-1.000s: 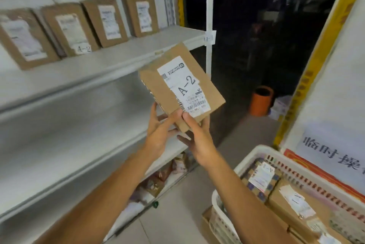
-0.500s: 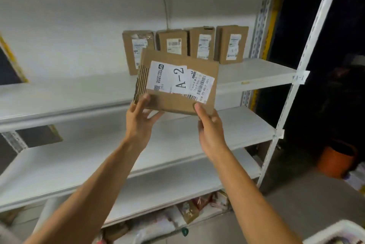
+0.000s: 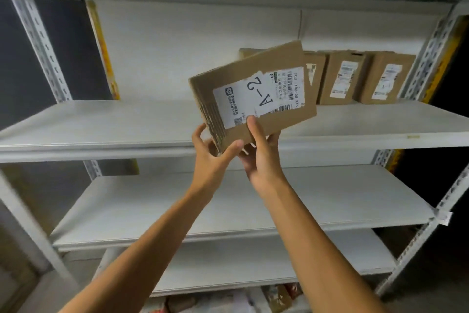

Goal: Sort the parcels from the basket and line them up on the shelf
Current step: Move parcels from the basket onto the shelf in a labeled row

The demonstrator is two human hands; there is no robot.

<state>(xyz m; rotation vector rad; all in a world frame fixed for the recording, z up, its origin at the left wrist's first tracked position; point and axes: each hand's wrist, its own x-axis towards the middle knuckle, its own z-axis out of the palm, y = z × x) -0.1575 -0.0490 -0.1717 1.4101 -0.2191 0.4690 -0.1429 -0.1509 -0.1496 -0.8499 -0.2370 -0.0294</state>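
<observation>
A flat brown cardboard parcel (image 3: 284,69) with a white label marked "A-2", now upside down, is tilted in front of the upper white shelf (image 3: 101,130). My left hand (image 3: 210,158) grips its lower left corner. My right hand (image 3: 261,158) pinches its bottom edge, thumb on the label. Behind it a row of similar labelled parcels (image 3: 342,79) leans upright against the back wall at the shelf's right end; the leftmost ones are partly hidden by the held parcel. The basket is out of view.
Two lower white shelves (image 3: 330,201) lie below my hands. Perforated metal uprights (image 3: 43,46) stand at the left and right. Assorted packets (image 3: 276,297) lie under the bottom shelf.
The view has swung left to face the shelf. Both hands have turned the parcel so its label reads upside down, and they have come together at its lower left corner.
</observation>
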